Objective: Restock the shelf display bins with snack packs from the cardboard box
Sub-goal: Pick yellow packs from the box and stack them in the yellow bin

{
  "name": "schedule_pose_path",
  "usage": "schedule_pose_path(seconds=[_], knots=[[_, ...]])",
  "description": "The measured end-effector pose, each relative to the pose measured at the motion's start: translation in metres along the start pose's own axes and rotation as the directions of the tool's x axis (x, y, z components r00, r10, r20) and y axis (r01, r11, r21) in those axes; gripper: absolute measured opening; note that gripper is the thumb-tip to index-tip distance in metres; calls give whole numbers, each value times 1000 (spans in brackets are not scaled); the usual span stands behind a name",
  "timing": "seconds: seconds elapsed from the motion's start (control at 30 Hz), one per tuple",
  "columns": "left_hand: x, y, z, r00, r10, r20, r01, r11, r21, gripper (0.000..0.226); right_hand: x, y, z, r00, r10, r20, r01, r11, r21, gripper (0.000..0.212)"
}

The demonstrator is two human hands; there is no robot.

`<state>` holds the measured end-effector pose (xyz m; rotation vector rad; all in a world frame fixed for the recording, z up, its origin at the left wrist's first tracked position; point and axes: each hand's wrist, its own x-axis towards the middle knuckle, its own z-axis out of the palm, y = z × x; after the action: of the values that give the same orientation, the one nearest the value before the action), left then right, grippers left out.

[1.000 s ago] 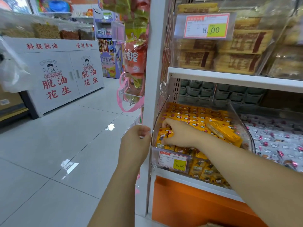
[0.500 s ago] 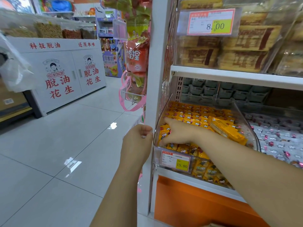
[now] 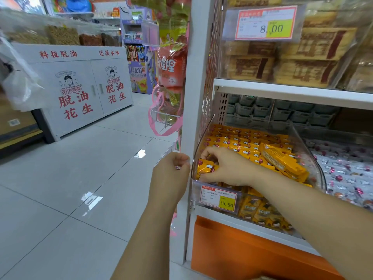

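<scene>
A clear display bin (image 3: 314, 158) on the lower shelf is full of small yellow snack packs (image 3: 244, 142), with a larger yellow pack (image 3: 282, 160) lying on top. My right hand (image 3: 224, 166) reaches into the bin's front left corner, and its curled fingers grip a few yellow packs (image 3: 204, 167). My left hand (image 3: 171, 176) hangs just left of the white shelf post (image 3: 193, 98). Its fingers are curled, and a small shiny wrapper bit shows at the fingertips.
The bin front carries a 15.80 price tag (image 3: 219, 199). To its right is a bin of pink-and-white packs (image 3: 347, 174). Brown packs (image 3: 302, 57) fill the shelf above. Bagged snacks (image 3: 171, 67) hang left of the post. A white peanut cabinet (image 3: 80, 87) stands across the tiled floor.
My right hand has stayed in the bin's front left corner, closing a little more on the yellow packs. My left hand has barely moved.
</scene>
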<state>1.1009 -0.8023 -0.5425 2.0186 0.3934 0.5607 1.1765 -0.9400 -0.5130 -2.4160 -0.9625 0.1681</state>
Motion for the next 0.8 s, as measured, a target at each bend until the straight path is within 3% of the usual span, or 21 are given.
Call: schedule_pose_path(seconds=[0.27,0.4,0.5,0.63,0.73,0.8], knots=[[0,-2,-3,1000,-5,8,5,1000,-11,17,9,6,15,993,53,-101,-68,986,-154,33],[-1,1,-4,1000,18,0,-18,1000,-20,16,5,9,7,995,60,-84,-75,979,-191,47],[-3,6,0,999,50,0,-50,999,-9,13,-15,11,-13,972,73,-221,-110,981,-157,44],[-7,15,9,994,107,31,-106,994,-28,12,-44,39,-46,844,177,-507,-353,894,-275,36],[-10,23,19,989,134,69,-131,990,-43,16,-59,63,-57,831,285,-478,-497,765,-409,45],[-13,30,27,979,162,122,-160,987,-23,18,-61,67,-57,851,282,-444,-476,771,-424,46]])
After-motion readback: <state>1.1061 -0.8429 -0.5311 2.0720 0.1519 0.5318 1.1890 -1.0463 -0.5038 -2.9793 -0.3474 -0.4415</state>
